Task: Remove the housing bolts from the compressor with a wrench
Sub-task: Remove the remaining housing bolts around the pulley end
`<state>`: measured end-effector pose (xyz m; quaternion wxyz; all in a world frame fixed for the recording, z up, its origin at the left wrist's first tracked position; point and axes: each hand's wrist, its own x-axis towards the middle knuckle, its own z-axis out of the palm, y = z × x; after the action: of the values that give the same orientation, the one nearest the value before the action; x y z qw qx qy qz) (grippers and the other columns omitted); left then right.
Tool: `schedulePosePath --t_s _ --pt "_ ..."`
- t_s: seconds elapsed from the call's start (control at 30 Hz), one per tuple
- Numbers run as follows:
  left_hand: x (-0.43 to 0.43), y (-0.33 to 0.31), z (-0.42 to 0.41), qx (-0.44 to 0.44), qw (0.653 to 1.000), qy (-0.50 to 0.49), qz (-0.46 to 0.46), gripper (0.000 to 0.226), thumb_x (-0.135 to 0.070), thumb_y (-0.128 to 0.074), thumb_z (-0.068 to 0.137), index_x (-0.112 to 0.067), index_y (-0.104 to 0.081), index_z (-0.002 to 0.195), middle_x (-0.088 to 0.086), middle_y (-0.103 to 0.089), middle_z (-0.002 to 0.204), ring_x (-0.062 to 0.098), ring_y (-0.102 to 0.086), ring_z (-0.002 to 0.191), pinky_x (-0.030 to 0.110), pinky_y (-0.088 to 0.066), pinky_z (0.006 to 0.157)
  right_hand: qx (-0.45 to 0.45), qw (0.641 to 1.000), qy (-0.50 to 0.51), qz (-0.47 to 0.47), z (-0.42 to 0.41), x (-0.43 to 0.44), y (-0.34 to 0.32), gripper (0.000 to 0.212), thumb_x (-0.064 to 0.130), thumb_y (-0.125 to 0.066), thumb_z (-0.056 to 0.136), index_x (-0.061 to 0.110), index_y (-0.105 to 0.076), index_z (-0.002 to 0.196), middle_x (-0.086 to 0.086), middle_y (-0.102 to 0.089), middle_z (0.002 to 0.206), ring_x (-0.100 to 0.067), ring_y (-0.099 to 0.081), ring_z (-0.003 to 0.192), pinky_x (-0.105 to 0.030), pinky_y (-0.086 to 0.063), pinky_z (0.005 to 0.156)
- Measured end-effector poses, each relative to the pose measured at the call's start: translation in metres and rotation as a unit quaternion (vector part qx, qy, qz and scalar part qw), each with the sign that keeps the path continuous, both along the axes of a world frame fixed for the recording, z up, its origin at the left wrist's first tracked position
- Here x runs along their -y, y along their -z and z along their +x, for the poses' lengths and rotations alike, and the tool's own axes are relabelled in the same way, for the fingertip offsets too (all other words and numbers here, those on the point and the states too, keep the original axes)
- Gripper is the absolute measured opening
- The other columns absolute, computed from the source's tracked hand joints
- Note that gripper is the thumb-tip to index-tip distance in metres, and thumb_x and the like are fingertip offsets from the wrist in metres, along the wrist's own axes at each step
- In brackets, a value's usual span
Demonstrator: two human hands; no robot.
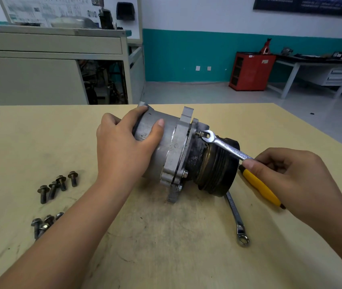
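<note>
The wrench (224, 146) is pinched by thumb and curled fingers of the right hand (291, 174), held above the worktop (166, 257). The compressor (178, 155), laid on its side mid-worktop, is clasped round its body by the left hand (124, 147). The wrench's open end is seated on a flange bolt (200, 133).

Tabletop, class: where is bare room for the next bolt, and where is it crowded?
Bare: the table's far left, beyond the loose bolts; the near middle, between the left forearm and the spare wrench. Crowded: right of the compressor, by the yellow-handled tool.
</note>
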<state>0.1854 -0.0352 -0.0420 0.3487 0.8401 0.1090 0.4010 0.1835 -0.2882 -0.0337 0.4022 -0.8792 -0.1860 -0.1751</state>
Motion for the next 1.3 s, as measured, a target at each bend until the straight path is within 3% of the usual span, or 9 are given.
schedulePosePath --t_s 0.43,0.63,0.77,0.9,0.97,1.07,1.13,1.23,1.3 --pt "0.002 -0.001 0.000 0.005 1.000 -0.004 0.001 0.050 -0.058 -0.052 0.078 -0.040 -0.057 0.124 -0.013 -0.029 0.081 0.022 -0.046 0.096 0.027 -0.037 0.084 -0.031 0.996 -0.040 -0.068 0.008 0.000 -0.009 0.026 0.033 -0.066 0.080 0.016 -0.061 0.062 0.001 -0.049 0.048 -0.009 -0.043 0.042 -0.017 -0.031 0.037" --pt "0.001 -0.001 -0.001 0.002 1.000 -0.005 0.001 0.052 -0.060 -0.051 0.077 -0.040 -0.057 0.125 -0.013 -0.029 0.081 0.022 -0.046 0.096 0.027 -0.037 0.083 0.042 0.979 -0.062 -0.189 0.016 0.004 -0.009 0.054 0.056 -0.032 0.076 0.012 -0.061 0.086 0.003 -0.052 0.052 -0.020 -0.055 0.055 -0.035 -0.044 0.052" --pt "0.001 -0.002 -0.001 0.001 1.000 -0.001 0.001 0.052 -0.060 -0.051 0.077 -0.040 -0.057 0.125 -0.014 -0.029 0.081 0.022 -0.046 0.096 0.028 -0.039 0.085 0.129 0.964 -0.048 -0.225 0.021 0.002 -0.002 0.060 0.053 -0.028 0.083 0.005 -0.063 0.089 0.015 -0.030 0.045 -0.021 -0.037 0.042 -0.023 -0.029 0.044" --pt "0.001 -0.002 -0.001 0.000 1.000 -0.001 0.000 0.051 -0.059 -0.052 0.078 -0.040 -0.057 0.125 -0.012 -0.030 0.081 0.022 -0.046 0.096 0.027 -0.038 0.084 0.068 0.979 -0.043 -0.190 0.027 0.002 0.001 0.071 0.060 -0.018 0.079 0.004 -0.063 0.081 -0.001 -0.057 0.062 -0.022 -0.051 0.062 -0.030 -0.039 0.058" --pt "0.002 -0.002 -0.001 0.001 1.000 -0.001 0.000 0.054 -0.061 -0.050 0.076 -0.040 -0.057 0.125 -0.015 -0.030 0.081 0.022 -0.046 0.096 0.027 -0.037 0.084 0.037 0.985 -0.045 -0.165 0.029 0.004 -0.004 0.067 0.061 -0.023 0.076 0.008 -0.064 0.076 -0.006 -0.061 0.069 -0.019 -0.054 0.070 -0.030 -0.042 0.065" --pt "0.002 -0.002 -0.001 0.000 1.000 -0.002 0.000 0.056 -0.062 -0.048 0.074 -0.040 -0.057 0.125 -0.015 -0.029 0.081 0.023 -0.046 0.096 0.027 -0.037 0.084 0.013 0.985 -0.057 -0.163 0.032 0.005 -0.020 0.034 0.054 -0.036 0.077 0.029 -0.058 0.069 0.003 -0.061 0.072 -0.009 -0.054 0.073 -0.026 -0.041 0.063" --pt "0.002 -0.002 -0.001 -0.001 1.000 -0.002 0.001 0.057 -0.063 -0.047 0.074 -0.040 -0.057 0.125 -0.015 -0.029 0.081 0.023 -0.046 0.096 0.027 -0.038 0.085 0.022 0.976 -0.065 -0.205 0.036 0.003 -0.030 0.017 0.042 -0.050 0.083 0.034 -0.053 0.069 0.007 -0.058 0.073 -0.007 -0.052 0.073 -0.024 -0.038 0.060" --pt "0.001 -0.002 -0.001 -0.002 1.000 -0.003 0.002 0.057 -0.063 -0.047 0.074 -0.040 -0.057 0.125 -0.015 -0.029 0.081 0.022 -0.046 0.096 0.027 -0.037 0.084 0.058 0.966 -0.060 -0.243 0.041 0.004 -0.038 0.014 0.035 -0.058 0.082 0.023 -0.061 0.076 0.008 -0.055 0.074 -0.012 -0.052 0.073 -0.030 -0.041 0.062" --pt "0.001 -0.002 -0.001 -0.002 1.000 -0.002 0.000 0.056 -0.062 -0.049 0.075 -0.039 -0.057 0.125 -0.015 -0.029 0.081 0.022 -0.046 0.096 0.026 -0.037 0.084 0.078 0.961 -0.057 -0.260 0.040 0.005 -0.041 0.036 0.050 -0.049 0.077 0.017 -0.065 0.082 0.009 -0.056 0.072 -0.018 -0.055 0.071 -0.037 -0.047 0.065"
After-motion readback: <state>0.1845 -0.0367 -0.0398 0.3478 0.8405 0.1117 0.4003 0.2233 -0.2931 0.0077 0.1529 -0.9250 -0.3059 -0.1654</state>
